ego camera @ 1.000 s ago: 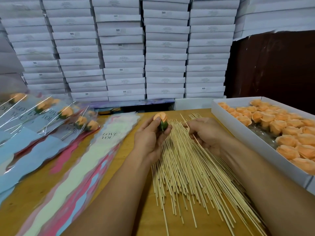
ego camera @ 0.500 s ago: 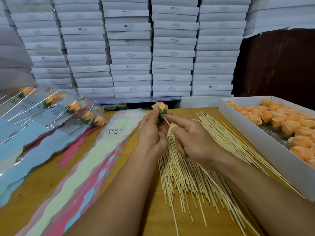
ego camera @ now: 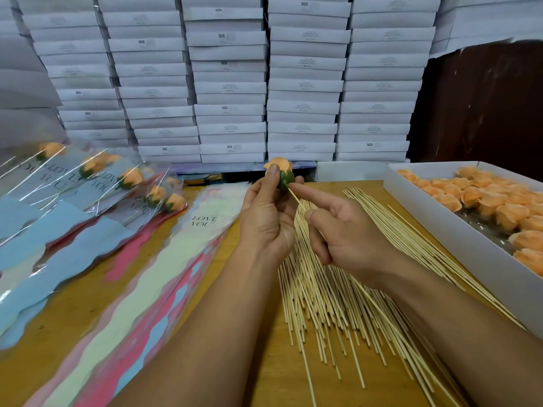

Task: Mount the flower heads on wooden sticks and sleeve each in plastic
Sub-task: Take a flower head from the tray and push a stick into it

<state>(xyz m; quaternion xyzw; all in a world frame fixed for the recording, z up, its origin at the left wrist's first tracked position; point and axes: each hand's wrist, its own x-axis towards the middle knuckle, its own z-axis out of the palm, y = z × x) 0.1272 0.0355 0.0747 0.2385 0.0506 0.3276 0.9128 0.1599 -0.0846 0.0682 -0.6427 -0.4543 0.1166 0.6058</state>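
My left hand [ego camera: 269,221] holds an orange flower head [ego camera: 280,168] with a green base between thumb and fingers, raised over the far table edge. My right hand [ego camera: 343,233] grips a thin wooden stick [ego camera: 295,198] whose tip sits in the green base, the index finger stretched along it. Under both hands lies a pile of loose wooden sticks [ego camera: 338,289]. A stack of plastic sleeves [ego camera: 164,274] printed "LOVE YOU" lies to the left. Sleeved flowers [ego camera: 129,177] lie at the far left.
A white box [ego camera: 458,230] with several orange flower heads stands at the right. Stacks of white boxes [ego camera: 232,83] wall off the back. The wooden table [ego camera: 264,362] shows between sticks and sleeves. A dark brown panel [ego camera: 484,107] stands back right.
My right hand picked a stick from the pile and brought its tip to the flower's green base. My left hand lifted the flower head a little higher.
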